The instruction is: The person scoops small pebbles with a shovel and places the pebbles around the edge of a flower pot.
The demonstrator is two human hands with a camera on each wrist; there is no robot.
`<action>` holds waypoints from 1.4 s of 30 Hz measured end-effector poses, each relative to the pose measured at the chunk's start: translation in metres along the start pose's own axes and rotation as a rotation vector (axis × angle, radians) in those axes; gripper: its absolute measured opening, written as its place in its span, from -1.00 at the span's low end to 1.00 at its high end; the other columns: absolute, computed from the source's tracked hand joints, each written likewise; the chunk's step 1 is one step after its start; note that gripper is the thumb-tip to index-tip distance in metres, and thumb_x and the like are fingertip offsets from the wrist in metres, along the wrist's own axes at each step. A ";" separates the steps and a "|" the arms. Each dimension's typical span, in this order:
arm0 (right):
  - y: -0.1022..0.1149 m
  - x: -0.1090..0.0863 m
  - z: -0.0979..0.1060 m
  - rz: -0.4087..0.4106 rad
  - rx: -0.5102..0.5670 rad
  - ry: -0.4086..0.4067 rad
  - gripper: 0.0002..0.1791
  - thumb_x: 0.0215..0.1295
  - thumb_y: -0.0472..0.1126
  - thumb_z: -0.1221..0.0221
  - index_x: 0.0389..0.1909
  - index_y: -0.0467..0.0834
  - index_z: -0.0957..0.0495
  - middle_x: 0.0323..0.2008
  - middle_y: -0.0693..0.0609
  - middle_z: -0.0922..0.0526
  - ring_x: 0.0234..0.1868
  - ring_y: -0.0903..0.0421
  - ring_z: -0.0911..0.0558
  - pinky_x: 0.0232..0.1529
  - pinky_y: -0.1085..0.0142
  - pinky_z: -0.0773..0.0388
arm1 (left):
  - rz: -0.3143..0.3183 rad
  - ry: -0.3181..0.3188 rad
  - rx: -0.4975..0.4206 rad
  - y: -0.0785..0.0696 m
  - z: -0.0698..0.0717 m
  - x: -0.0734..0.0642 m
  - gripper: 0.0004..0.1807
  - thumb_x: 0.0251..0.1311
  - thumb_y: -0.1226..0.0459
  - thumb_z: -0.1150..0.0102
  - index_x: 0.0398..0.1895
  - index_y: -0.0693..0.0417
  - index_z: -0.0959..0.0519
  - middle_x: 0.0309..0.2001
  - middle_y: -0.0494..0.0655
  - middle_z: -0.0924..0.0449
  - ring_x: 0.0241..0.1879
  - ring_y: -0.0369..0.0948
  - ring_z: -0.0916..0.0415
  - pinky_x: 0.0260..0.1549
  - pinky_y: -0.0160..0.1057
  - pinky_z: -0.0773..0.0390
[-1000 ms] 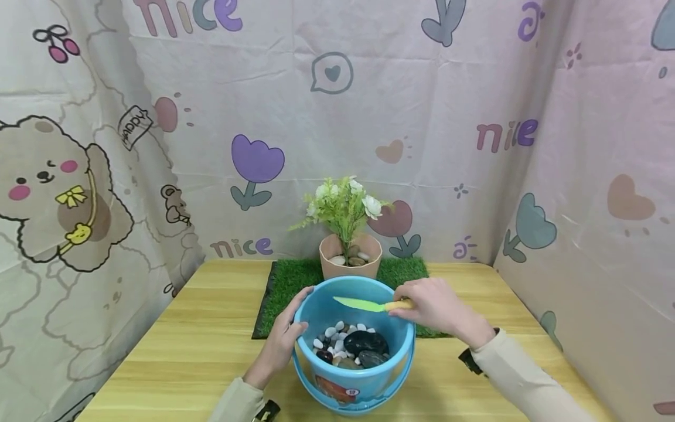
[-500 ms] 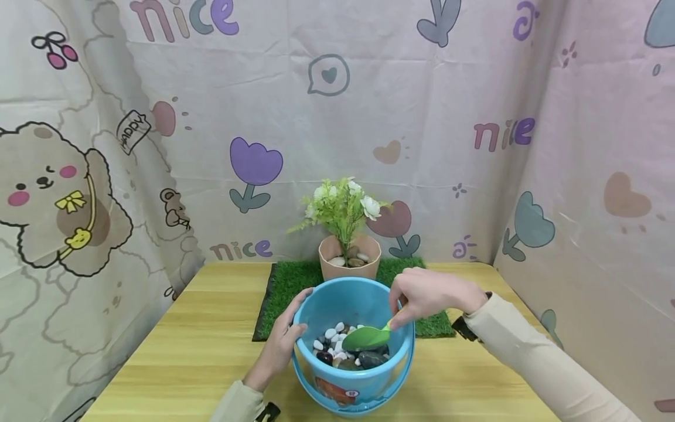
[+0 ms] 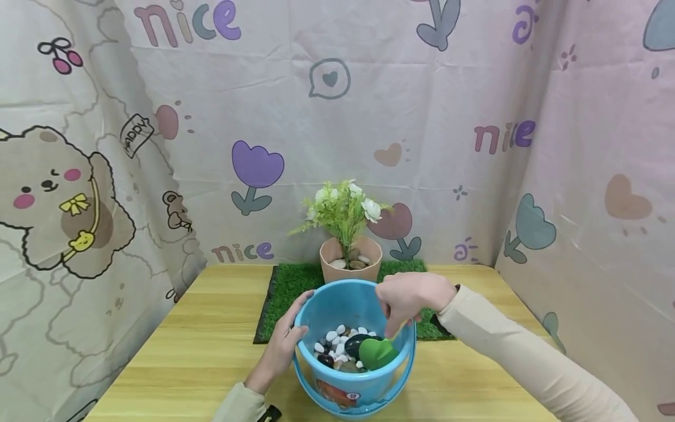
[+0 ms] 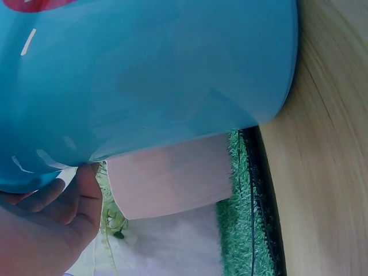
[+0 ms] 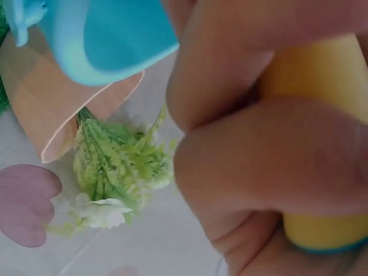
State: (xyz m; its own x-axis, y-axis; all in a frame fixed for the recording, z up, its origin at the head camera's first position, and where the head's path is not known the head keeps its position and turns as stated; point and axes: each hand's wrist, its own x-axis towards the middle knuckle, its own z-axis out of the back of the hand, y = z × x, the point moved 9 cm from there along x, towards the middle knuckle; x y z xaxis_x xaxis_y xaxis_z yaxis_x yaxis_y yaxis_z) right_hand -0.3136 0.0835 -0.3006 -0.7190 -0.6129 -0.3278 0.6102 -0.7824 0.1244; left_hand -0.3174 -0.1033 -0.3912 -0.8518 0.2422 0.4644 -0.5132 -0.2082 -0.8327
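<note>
Right hand (image 3: pixel 410 295) round tilted trowel (image 3: pixel 377 354), blade down

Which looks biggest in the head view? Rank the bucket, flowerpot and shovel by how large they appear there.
1. Bucket, clearly the largest.
2. Flowerpot, though its base is hidden.
3. Shovel, the smallest by what shows of it.

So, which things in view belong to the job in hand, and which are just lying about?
Part of the job:
bucket, gripped by the left hand
shovel, held in the right hand
stones inside the bucket

Seemingly just lying about:
flowers in their pot
green mat beneath it
patterned cloth behind
</note>
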 end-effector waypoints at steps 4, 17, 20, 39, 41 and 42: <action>0.007 -0.002 0.002 -0.046 -0.112 -0.059 -0.66 -0.01 -0.05 -0.46 -0.83 0.00 -0.60 -0.86 0.16 -0.46 -0.81 0.27 -0.41 -0.66 0.40 -0.40 | 0.011 0.004 -0.006 0.002 0.000 0.000 -0.27 0.25 0.42 0.24 0.52 -0.20 -0.13 0.43 0.06 -0.26 0.27 0.15 -0.41 0.05 0.15 -0.51; 0.020 -0.017 0.031 0.000 -0.400 -0.434 -0.44 -0.12 0.01 -0.51 -0.89 0.07 -0.27 -0.83 0.26 -0.26 -0.76 0.27 -0.34 -0.72 0.39 -0.29 | -0.015 -0.005 0.011 0.000 0.003 0.001 -0.29 0.25 0.42 0.24 0.52 -0.07 -0.14 0.43 0.12 -0.26 0.27 0.19 -0.39 0.06 0.21 -0.51; 0.014 -0.015 0.030 -0.009 -0.411 -0.475 -0.39 -0.10 0.03 -0.50 -0.87 0.07 -0.20 -0.82 0.23 -0.14 -0.76 0.26 -0.29 -0.73 0.40 -0.24 | -0.016 0.000 0.011 0.000 0.002 0.002 -0.30 0.26 0.42 0.25 0.53 -0.01 -0.12 0.43 0.14 -0.25 0.28 0.20 -0.38 0.07 0.22 -0.50; -0.010 -0.005 0.023 0.049 -0.105 -0.276 -0.41 0.08 0.08 -0.38 -0.92 0.11 -0.24 -0.84 0.32 -0.06 -0.74 0.33 -0.10 -0.65 0.42 -0.05 | -0.016 0.006 0.003 -0.001 0.003 0.004 -0.30 0.25 0.39 0.25 0.52 -0.08 -0.12 0.40 0.16 -0.29 0.25 0.19 -0.41 0.04 0.20 -0.52; -0.007 -0.006 0.017 0.059 -0.091 -0.239 -0.43 0.08 0.08 -0.39 -0.93 0.10 -0.28 -0.86 0.33 -0.09 -0.75 0.34 -0.11 -0.66 0.42 -0.05 | -0.020 0.008 0.003 -0.001 0.002 0.003 -0.30 0.25 0.40 0.25 0.52 -0.03 -0.12 0.40 0.18 -0.29 0.25 0.20 -0.40 0.03 0.20 -0.52; -0.005 -0.006 0.014 0.069 -0.088 -0.226 -0.44 0.07 0.08 -0.39 -0.93 0.10 -0.30 -0.86 0.34 -0.11 -0.75 0.34 -0.12 -0.66 0.42 -0.05 | -0.021 0.009 0.003 0.000 0.001 0.003 -0.30 0.25 0.40 0.25 0.52 -0.02 -0.12 0.40 0.18 -0.29 0.25 0.20 -0.40 0.03 0.21 -0.52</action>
State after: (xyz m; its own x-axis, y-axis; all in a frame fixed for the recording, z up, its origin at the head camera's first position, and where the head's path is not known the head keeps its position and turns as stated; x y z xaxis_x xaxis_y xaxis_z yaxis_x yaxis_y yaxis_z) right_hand -0.3170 0.0891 -0.2858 -0.7251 -0.6811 -0.1020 0.6796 -0.7316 0.0537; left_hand -0.3196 -0.1040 -0.3895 -0.8397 0.2551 0.4794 -0.5316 -0.2060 -0.8216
